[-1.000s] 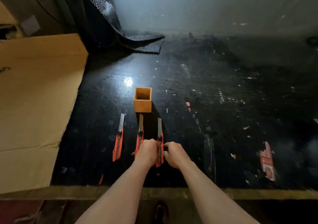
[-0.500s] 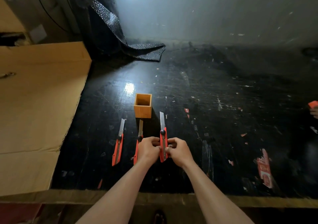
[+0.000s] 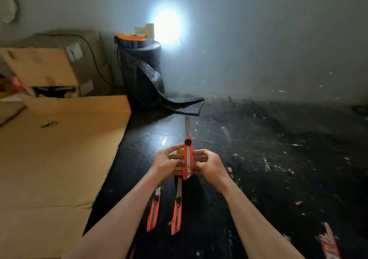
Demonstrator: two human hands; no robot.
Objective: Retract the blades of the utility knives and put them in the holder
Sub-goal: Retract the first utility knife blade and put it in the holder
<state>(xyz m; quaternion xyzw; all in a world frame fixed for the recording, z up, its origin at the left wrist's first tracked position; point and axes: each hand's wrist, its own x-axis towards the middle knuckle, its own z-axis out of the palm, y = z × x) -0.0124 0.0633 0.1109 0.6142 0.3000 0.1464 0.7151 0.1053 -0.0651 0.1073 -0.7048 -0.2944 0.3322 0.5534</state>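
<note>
**Knife Held Up, Blade Still Out**

The person held one orange plastic utility knife (image 3: 188,157) up in the air with both hands, above the black scratched table (image 3: 258,159). The left hand (image 3: 166,164) pinched the knife's left side and the right hand (image 3: 209,164) pinched its right side. The fingers of both hands were curled and pressed onto the handle. The grip with two hands was probably there to keep the knife steady so a thumb could push the black round slider knob (image 3: 187,142) back.

The long silver blade (image 3: 187,126) stuck out of the top and pointed away from the person. That looked like the safe way to hold it. The blade was not pulled in yet.

Two more orange utility knives lay flat on the table under the arms, one on the left (image 3: 153,213) and one beside it (image 3: 176,215). Their blades were out too, and nobody touched them.

The small wooden box holder (image 3: 180,151) was mostly hidden behind the hands. Only a bit of it showed.

A big sheet of brown cardboard (image 3: 55,159) lay on the left.
</note>
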